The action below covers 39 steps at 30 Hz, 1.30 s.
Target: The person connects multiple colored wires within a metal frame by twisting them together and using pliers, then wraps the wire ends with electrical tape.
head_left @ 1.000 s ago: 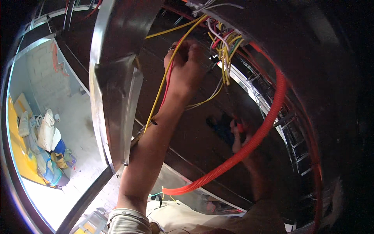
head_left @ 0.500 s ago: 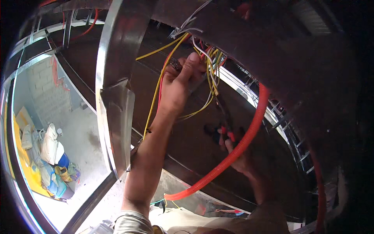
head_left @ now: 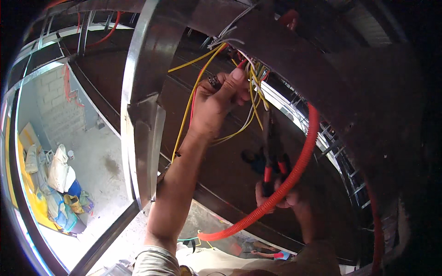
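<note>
My left hand [head_left: 215, 102] is raised, thumb and fingers closed on a bundle of electrical wires [head_left: 255, 83] that hangs from a dark beam overhead. Yellow, white and red wires show in the bundle, some with loose ends. Lower and to the right, my right hand [head_left: 280, 198] grips pliers [head_left: 269, 154] with red and black handles, held upright. Their handles are spread apart and the jaws point up, just under the hanging wire ends. An orange corrugated conduit [head_left: 294, 170] passes in front of part of my right hand.
A bare metal stud [head_left: 146, 106] stands left of my left arm. The dark beam [head_left: 322, 69] crosses above the wires. Longer yellow wires [head_left: 188, 108] loop beside my left forearm. Far below on the left, bags and sacks [head_left: 62, 184] lie on a pale floor.
My right hand has moved down a little, and the pliers' handles are now spread wider. My left hand stays on the wires. The whole view has shifted slightly.
</note>
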{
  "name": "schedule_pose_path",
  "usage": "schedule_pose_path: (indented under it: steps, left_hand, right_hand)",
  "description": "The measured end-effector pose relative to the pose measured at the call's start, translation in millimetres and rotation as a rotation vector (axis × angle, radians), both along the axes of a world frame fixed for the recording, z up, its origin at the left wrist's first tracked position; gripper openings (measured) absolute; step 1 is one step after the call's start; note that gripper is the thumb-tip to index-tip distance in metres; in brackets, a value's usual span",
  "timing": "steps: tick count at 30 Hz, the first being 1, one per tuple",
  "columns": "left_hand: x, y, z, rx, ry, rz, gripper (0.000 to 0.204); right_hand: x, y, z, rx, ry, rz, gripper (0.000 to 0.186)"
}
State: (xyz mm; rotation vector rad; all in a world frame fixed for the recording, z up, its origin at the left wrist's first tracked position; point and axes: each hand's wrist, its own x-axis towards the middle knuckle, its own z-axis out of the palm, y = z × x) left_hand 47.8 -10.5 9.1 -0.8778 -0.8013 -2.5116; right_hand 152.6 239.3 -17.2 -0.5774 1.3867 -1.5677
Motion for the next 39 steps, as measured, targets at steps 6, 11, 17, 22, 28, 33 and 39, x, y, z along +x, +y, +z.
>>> schedule_pose_path:
  steps: [6, 11, 17, 22, 28, 33, 39]
  left_hand:
    - [-2.6, 2.8, -0.2, 0.012, -0.046, 0.008, 0.039]
    - [5.7, 6.1, 2.2, -0.019, -0.145, 0.057, 0.04]
    - [41.5, 27.4, -29.9, -0.155, -0.218, 0.252, 0.03]
    - [71.4, 31.9, -53.1, -0.23, -0.088, 0.482, 0.014]
    - [71.8, 18.4, -37.6, -0.301, 0.145, 0.814, 0.032]
    - [52.9, 13.2, -25.3, -0.235, 0.242, 0.793, 0.046]
    - [49.4, 1.7, 1.9, -0.324, 0.468, 0.85, 0.042]
  right_hand:
    - [-11.2, 26.5, -41.3, -0.254, -0.277, 0.163, 0.066]
    - [5.3, 13.0, -7.4, -0.037, 0.115, -0.259, 0.063]
    - [10.8, 12.9, 6.2, 0.142, 0.472, -0.465, 0.063]
    - [19.3, 7.4, 14.9, 0.175, 0.481, -0.595, 0.062]
    - [30.1, 5.5, 21.5, 0.197, 0.67, -0.555, 0.058]
    - [43.6, 8.5, 29.1, 0.327, 0.79, -0.523, 0.047]
    - [43.1, 20.4, 27.7, 0.365, 0.833, -0.527, 0.045]
